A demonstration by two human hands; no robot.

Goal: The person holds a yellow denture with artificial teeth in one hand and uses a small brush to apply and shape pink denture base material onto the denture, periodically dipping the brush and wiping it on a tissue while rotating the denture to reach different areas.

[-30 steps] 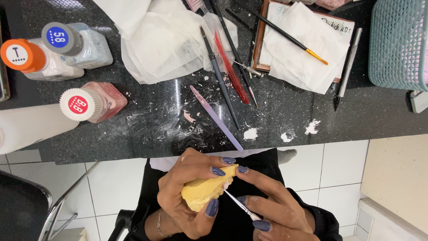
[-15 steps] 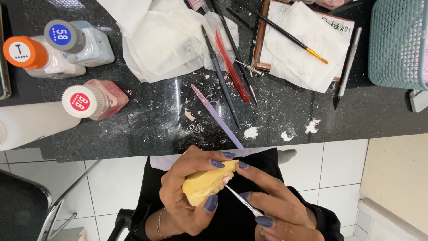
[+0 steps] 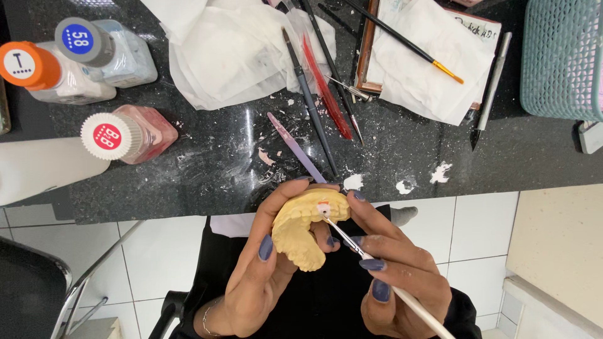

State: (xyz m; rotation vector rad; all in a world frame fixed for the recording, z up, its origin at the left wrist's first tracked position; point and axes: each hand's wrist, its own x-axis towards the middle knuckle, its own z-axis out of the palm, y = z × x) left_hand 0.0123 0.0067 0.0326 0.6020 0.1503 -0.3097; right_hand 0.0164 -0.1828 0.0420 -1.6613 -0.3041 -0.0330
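Your left hand [image 3: 267, 276] grips the yellow cast [image 3: 308, 229] from below and the side, thumb along its near flank, fingertips curled over its far end; the cast sits in the air just off the near edge of the counter [image 3: 207, 163], over your lap. Your right hand [image 3: 396, 276] pinches a thin brush [image 3: 370, 260] between thumb and fingers, pen-fashion. The brush tip touches a small white and red spot on the front teeth of the cast. On the counter, near its near edge, lie a lilac tool [image 3: 295, 147] and three white blobs [image 3: 405, 185]. Toward the left edge stand three bottles: an orange cap [image 3: 22, 63], a grey cap [image 3: 78, 39], a white cap [image 3: 107, 135]. Crumpled tissue [image 3: 220, 56] lies at the far edge, with dark tools [image 3: 311, 103] beside it. A teal basket [image 3: 562, 56] occupies the far right corner.
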